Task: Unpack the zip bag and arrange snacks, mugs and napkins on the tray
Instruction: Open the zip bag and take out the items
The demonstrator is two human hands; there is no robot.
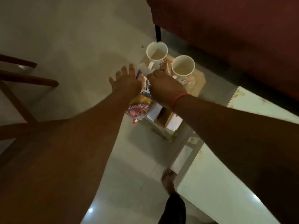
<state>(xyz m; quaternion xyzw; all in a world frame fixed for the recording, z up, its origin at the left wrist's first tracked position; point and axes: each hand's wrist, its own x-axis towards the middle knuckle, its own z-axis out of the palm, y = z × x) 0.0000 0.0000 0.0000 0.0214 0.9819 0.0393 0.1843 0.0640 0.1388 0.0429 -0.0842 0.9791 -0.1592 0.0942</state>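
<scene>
two mugs: white with a floral print, both upright on the tray (199, 81); far mug (156, 53) at the tray's far left corner, near mug (183, 67) just right of it and closer to the tray's right edge; their sides look close, contact cannot be told.
tray: pale wood, rests on a white surface; most of its left half is covered by the hands and packets.
snack packets: printed packets (141, 103) in orange, red and white, lying at the tray's left edge and hanging partly past it; clear plastic shows around them, whether it is the zip bag cannot be told.
napkins: white folded block (153, 111) at the tray's near left corner, just beside the packets.
right hand: right hand (163, 88) over the tray's left half, fingers curled down beside the far mug's handle; what they clamp on is hidden, cannot tell.
left hand: left hand (127, 82) at the tray's left edge, fingers straight and spread apart, palm down over the packets.
wrist: orange thread band (178, 98) on the right wrist.
beyond tray: dark red upholstery (226, 29) behind it; wooden chair (24, 81) well to its left; bare foot (168, 179) on pale floor tiles below it.
</scene>
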